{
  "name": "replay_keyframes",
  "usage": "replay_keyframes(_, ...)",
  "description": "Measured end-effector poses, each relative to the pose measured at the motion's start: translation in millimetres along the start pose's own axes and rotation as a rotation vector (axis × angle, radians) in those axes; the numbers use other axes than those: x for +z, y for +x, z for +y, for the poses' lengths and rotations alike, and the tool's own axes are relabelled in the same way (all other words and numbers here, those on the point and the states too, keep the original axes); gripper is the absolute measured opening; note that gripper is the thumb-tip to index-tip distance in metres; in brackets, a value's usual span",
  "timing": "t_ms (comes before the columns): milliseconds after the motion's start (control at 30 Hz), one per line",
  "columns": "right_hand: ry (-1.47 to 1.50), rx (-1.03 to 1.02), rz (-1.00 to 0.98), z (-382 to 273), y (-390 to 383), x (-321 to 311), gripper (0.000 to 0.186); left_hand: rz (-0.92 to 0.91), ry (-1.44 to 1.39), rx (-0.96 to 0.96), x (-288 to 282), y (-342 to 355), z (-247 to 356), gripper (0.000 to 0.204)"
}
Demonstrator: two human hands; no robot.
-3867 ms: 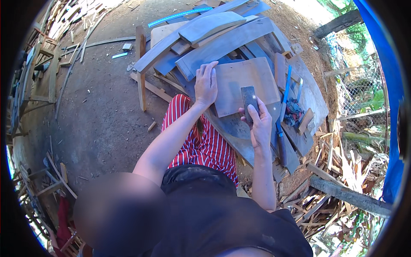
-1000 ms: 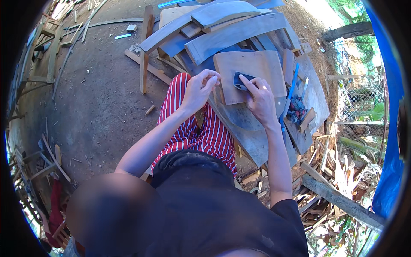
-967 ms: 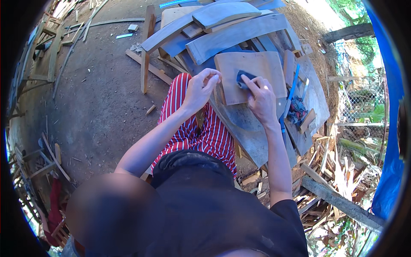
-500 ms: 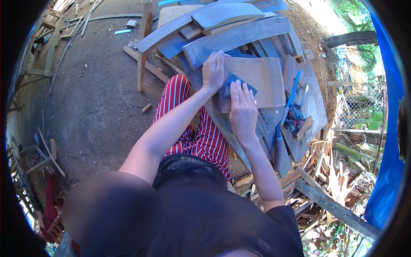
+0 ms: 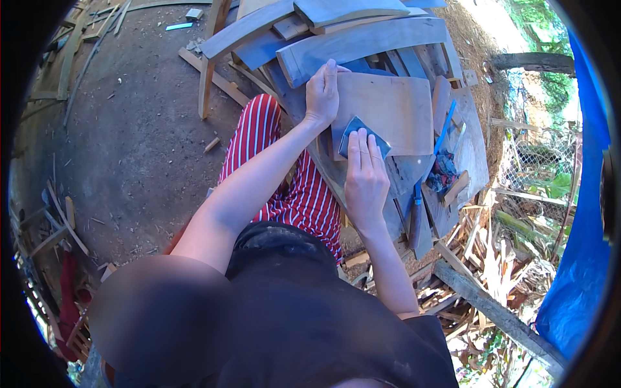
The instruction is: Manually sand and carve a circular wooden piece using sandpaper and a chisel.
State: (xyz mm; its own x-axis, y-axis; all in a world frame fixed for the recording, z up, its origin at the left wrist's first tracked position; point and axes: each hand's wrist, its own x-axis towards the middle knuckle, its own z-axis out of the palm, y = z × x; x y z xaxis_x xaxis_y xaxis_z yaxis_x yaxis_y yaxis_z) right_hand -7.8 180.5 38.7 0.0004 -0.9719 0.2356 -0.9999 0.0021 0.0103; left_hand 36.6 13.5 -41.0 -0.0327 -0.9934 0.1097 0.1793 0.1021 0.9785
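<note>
Down the board point(image 5: 398, 110), the right hand point(image 5: 367, 187) has slid the sheet point(image 5: 353, 125).

The trousers point(image 5: 299, 194) are red with lengthwise white stripes, and the shirt point(image 5: 323, 297) is black. The board point(image 5: 394, 107) is light brown, while the square of sandpaper point(image 5: 350, 130) on it is dark blue-grey. The curved plank point(image 5: 369, 46) looks greyish blue. A bundled rag point(image 5: 442, 173) mixes near-black with red and blue-grey patches. The tarp point(image 5: 582, 213) is vivid blue, the ground point(image 5: 149, 129) grey-brown, the wire fence point(image 5: 533, 161) grey in a diamond mesh, and a small strip point(image 5: 179, 26) pale turquoise.
</note>
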Motion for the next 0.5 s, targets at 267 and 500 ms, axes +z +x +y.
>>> replay_keyframes(267,0.049,0.14,0.004,39.3,102.5,24.7,0.046,-0.015,0.066,-0.038,3.6,1.4,6.1,0.053)
replay_keyframes(500,0.037,-0.054,0.021,-2.1,-5.6,-1.7,0.043,-0.193,-0.186,-0.106,-11.2,4.9,-6.0,0.053)
